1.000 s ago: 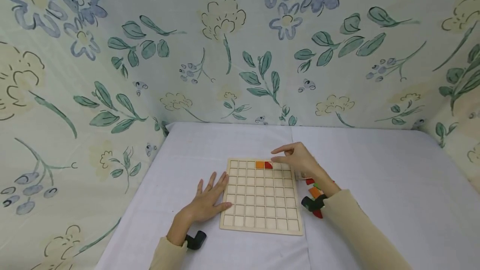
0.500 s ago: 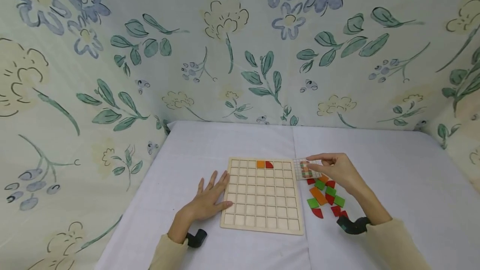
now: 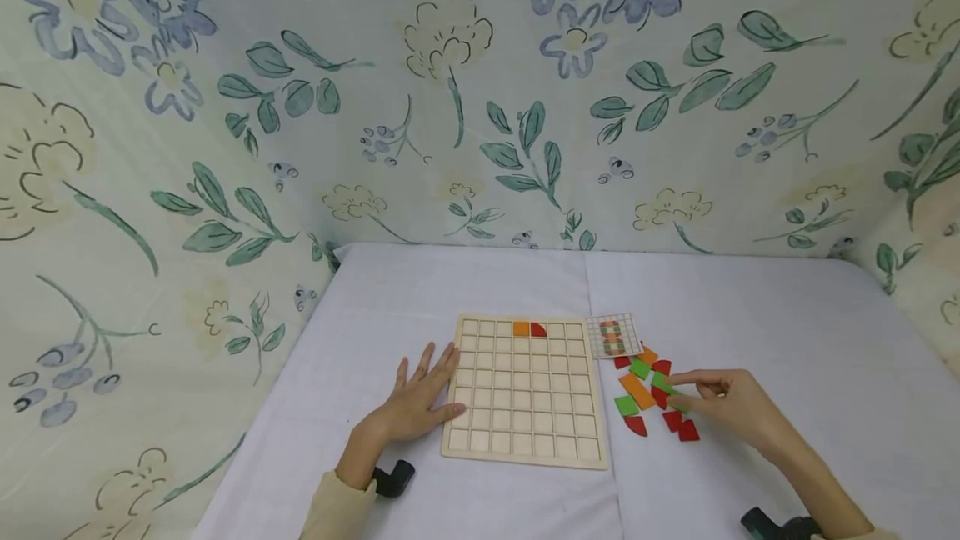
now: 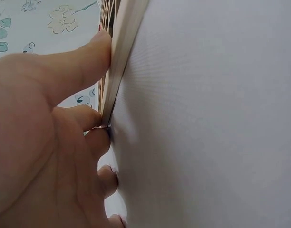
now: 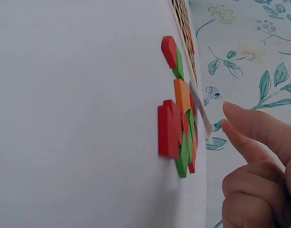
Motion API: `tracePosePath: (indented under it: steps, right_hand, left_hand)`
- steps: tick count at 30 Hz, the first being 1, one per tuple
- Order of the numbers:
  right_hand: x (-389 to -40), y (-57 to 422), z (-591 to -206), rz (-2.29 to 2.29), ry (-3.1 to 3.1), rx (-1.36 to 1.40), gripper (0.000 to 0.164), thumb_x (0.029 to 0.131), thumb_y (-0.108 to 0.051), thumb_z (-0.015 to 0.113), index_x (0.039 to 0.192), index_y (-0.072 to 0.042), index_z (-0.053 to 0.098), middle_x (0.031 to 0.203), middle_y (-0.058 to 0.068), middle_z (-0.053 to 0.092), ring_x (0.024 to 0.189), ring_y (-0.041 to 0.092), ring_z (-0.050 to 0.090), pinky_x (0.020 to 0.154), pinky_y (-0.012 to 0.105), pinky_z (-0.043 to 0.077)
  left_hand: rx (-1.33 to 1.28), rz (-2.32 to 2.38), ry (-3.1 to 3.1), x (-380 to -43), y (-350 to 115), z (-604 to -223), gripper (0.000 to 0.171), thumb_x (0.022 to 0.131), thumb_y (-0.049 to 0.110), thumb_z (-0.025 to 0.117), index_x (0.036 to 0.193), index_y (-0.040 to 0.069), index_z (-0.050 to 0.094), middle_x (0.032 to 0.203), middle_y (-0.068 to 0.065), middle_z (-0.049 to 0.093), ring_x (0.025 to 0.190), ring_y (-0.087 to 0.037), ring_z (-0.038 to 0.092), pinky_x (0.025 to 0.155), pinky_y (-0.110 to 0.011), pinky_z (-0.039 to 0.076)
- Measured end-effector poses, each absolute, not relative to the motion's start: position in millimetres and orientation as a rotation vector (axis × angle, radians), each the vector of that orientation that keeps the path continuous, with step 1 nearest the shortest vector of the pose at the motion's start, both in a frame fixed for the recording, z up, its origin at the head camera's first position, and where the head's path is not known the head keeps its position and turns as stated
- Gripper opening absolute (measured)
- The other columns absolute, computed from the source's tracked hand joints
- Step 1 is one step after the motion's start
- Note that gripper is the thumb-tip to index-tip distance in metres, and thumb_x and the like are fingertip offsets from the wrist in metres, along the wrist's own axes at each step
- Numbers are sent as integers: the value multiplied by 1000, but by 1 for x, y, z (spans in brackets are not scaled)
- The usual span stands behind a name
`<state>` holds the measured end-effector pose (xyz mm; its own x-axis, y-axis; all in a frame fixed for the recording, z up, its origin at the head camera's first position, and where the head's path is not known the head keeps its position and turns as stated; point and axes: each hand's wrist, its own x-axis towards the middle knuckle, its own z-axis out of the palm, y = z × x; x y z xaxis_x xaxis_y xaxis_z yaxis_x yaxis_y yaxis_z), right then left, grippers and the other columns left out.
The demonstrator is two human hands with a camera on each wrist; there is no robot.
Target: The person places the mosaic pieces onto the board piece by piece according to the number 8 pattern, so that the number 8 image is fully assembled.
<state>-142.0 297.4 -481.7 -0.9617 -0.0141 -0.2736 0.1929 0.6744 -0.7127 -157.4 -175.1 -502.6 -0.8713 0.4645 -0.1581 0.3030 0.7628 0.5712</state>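
My left hand (image 3: 411, 408) lies with fingers spread at the left edge of a wooden grid board (image 3: 525, 373); its thumb (image 4: 88, 64) touches the board's rim. In the board's far row sit an orange square (image 3: 521, 328) and a red quarter-round piece (image 3: 538, 329), side by side. My right hand (image 3: 731, 407) hovers over loose pieces right of the board, thumb and index finger apart, nothing between them. Nearest its fingertips are a green piece (image 3: 661, 382) and a red piece (image 3: 659, 397). The right wrist view shows its other fingers (image 5: 252, 190) bent.
A small pattern card (image 3: 628, 325) lies against the board's upper right edge. Below it several red, green and orange pieces are scattered, among them an orange rectangle (image 3: 637, 392) and a green square (image 3: 626, 406). White cloth (image 3: 810, 323) covers the table, with a floral curtain (image 3: 480, 173) behind.
My right hand has moved from the board's far row, past the pattern card, rightward and nearer to me over the loose pieces. The card and pieces show more fully. My left hand has stayed put.
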Motion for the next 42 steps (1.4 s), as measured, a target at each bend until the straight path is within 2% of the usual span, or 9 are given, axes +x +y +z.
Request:
tracePosePath:
  steps: [13, 22, 28, 42]
  right_hand:
    - [-117, 322, -496, -1169, 2497, 163, 50, 86, -32, 85, 126, -5, 74, 62, -3, 29, 59, 9, 33, 54, 29, 30]
    - [-110, 329, -503, -1181, 2471, 218, 56, 81, -34, 88, 128, -6, 73, 62, -2, 31, 57, 10, 34, 52, 30, 31]
    - [-112, 332, -507, -1175, 2488, 211, 56, 81, -33, 88, 127, -5, 74, 61, -2, 32, 58, 9, 34, 52, 30, 31]
    - [-121, 322, -494, -1160, 2543, 64, 51, 82, -34, 88, 123, -5, 76, 60, -4, 31, 57, 7, 34, 50, 25, 31]
  left_hand:
    - [595, 796, 2680, -158, -176, -504, 84, 104, 41, 59, 166, 8, 13, 176, -9, 7, 162, -40, -8, 123, -72, -13]
    - [590, 831, 2684, -159, -178, -514, 86, 103, 43, 60, 167, 11, 12, 176, -5, 4, 162, -38, -10, 123, -69, -16]
    - [612, 837, 2677, -158, -176, -507, 85, 103, 41, 60, 166, 5, 15, 176, -12, 8, 162, -43, -7, 121, -74, -13]
    - [643, 868, 2682, -156, -175, -505, 85, 103, 40, 61, 165, 2, 18, 174, -17, 11, 160, -47, -5, 120, -76, -13]
